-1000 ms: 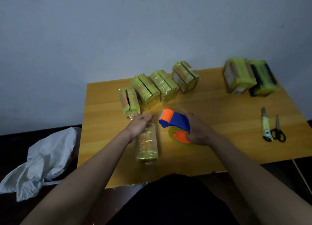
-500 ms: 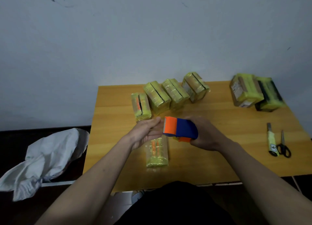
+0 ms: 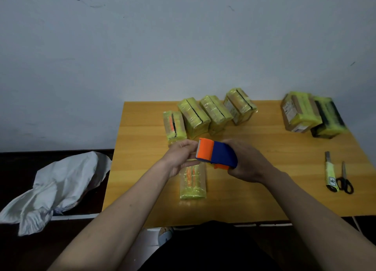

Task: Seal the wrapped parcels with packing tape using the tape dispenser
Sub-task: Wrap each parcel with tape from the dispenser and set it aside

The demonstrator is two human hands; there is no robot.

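Centre frame: right hand [image 3: 247, 165] wrapped around blue-and-orange tape dispenser [image 3: 216, 156], held above the table [image 3: 264, 189]. Left hand [image 3: 181, 157] at the orange front end, fingertips curled in, apparently picking at the tape end; tape itself not discernible. Wrapped parcel [image 3: 192, 181] lies flat directly below. Step, likely: freeing tape before sealing. Next calls for drawing tape out, pressing it onto this parcel.

A single head-worn wide-angle view is provided. The scene is seen from above the near edge of the bench [image 3: 264, 199], facing forward and down. The forearms are framed close in the foreground; the wall [image 3: 183, 47] fills the upper half.
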